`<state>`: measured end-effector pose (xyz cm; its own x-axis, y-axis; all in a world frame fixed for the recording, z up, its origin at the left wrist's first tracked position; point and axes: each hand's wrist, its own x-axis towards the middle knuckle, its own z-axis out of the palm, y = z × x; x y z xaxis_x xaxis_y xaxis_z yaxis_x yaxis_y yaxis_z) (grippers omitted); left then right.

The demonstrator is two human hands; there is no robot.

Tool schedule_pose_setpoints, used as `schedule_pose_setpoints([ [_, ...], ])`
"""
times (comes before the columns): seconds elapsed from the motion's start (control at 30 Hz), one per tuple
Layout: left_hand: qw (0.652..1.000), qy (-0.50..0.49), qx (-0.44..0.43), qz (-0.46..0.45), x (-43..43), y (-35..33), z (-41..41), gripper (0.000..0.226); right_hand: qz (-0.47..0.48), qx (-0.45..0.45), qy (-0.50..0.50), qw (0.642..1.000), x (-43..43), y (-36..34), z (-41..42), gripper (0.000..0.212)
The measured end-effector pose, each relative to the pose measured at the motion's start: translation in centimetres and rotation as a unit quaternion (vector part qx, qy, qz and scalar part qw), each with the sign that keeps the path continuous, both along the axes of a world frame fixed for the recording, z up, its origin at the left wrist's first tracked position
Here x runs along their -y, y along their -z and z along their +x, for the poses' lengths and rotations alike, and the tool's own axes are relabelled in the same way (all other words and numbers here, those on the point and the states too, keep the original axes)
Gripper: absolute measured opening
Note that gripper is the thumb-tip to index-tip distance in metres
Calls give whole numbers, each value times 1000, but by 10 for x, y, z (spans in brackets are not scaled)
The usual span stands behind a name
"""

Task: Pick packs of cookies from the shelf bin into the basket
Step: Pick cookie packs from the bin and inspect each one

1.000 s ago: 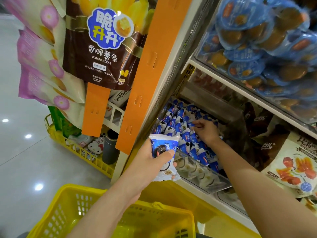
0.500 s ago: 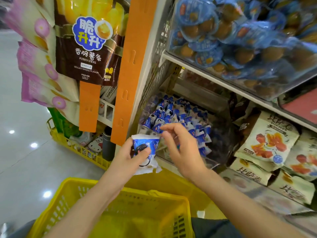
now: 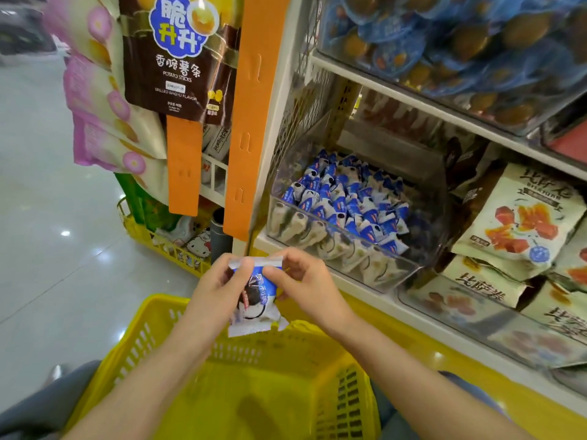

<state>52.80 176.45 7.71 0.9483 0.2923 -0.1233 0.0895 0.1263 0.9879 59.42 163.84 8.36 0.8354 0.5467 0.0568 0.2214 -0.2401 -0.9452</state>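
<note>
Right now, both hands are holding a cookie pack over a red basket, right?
No, the basket is yellow, not red; the head view shows it. The left hand and right hand do hold a cookie pack over it.

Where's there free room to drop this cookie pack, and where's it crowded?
In the yellow basket, the bottom between the slotted walls looks bare. The shelf bin is crowded with cookie packs, except its dark right end.

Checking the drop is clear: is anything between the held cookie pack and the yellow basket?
Nothing visible. The cookie pack, pinched by the left hand and right hand, hangs above the far rim of the yellow basket.
</note>
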Motion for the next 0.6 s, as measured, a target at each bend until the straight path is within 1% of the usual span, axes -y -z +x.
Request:
schedule_pose_setpoints([
  [0.1,999,-12,-23,27,1,9,4,29,4,-2,-1,1000,3,7,-2,19],
  [0.17,998,-14,-37,47,3,15,7,30,-11,28,14,999,5,12,-3,16],
  [0.23,998,-18,-48,43,6,18,10,28,-45,103,25,993,8,15,-3,9],
  [0.3,998,-23,-51,34,8,19,12,27,-88,194,27,977,9,17,0,10],
  [0.37,998,-30,-50,15,12,18,14,26,-94,242,33,965,10,17,1,12],
  [0.43,997,-36,-58,-26,16,16,17,23,-71,233,54,968,10,17,2,11],
  [0.5,993,-32,-76,-83,21,14,19,15,-46,193,89,976,9,17,2,8],
  [0.53,992,-27,-88,-88,23,14,19,14,-38,172,111,978,9,17,3,6],
  [0.6,993,-24,-100,-63,26,17,18,23,-16,119,151,981,8,16,7,11],
])
